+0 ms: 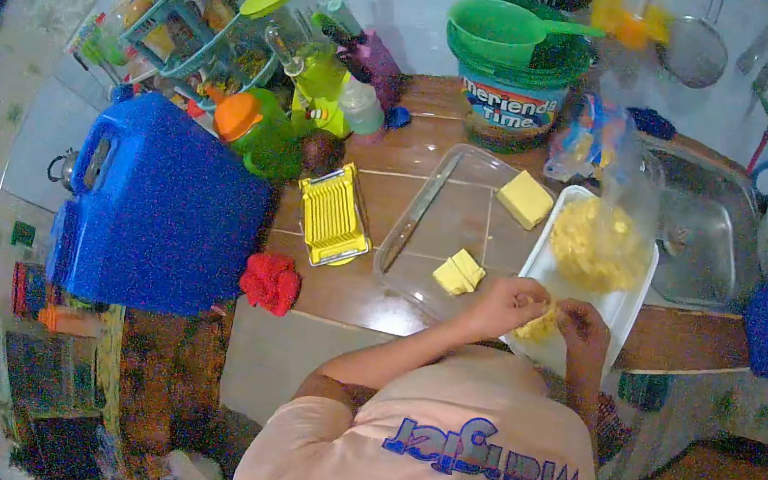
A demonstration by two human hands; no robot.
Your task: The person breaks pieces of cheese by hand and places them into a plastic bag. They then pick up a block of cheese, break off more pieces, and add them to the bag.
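Over the near end of a white tray [627, 321], my left hand [518, 303] and my right hand [583, 328] are close together, fingertips pinched. Yellow pieces [537, 327] show between and under them; whatever lies inside each pinch is too small to make out. Farther up the tray rests a heap of yellow pieces [592, 246], partly behind a clear plastic bag [631, 193]. To the left, a clear shallow tray [458, 177] holds a knife [421, 211], a yellow block [525, 200] and a smaller, cut yellow block [460, 272].
Left of the clear tray lies a yellow slicer [336, 216], near a red cloth [270, 283] and a large blue jug [165, 207]. A labelled bucket [508, 110] with a green strainer [497, 28] stands behind. The metal sink [703, 228] is at right.
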